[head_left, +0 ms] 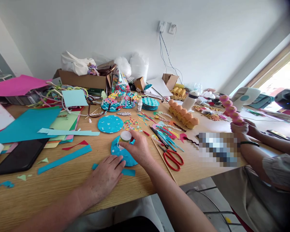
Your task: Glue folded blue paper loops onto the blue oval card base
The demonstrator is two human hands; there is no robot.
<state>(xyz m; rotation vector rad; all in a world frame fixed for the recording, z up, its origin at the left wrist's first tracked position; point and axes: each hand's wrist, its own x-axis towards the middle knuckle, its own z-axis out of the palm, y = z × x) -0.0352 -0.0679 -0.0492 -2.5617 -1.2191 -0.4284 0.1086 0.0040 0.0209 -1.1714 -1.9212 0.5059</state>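
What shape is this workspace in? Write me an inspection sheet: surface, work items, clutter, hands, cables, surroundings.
Surface: wood-grain table, well covered at the back and left.
Work items: white-topped container held over a blue disc; speckled disc lies just beyond.
Clutter: teal paper sheet at left, red-handled scissors at right, colourful confetti and an orange egg-carton strip farther back.
Left hand: palm down, lying across a blue paper strip.
Right hand: fingers closed around the container.
Cables: wall cables hang from the outlets; lower ends hidden.
Surroundings: a co-worker's hands hold a pink bumpy strip; white wall behind.
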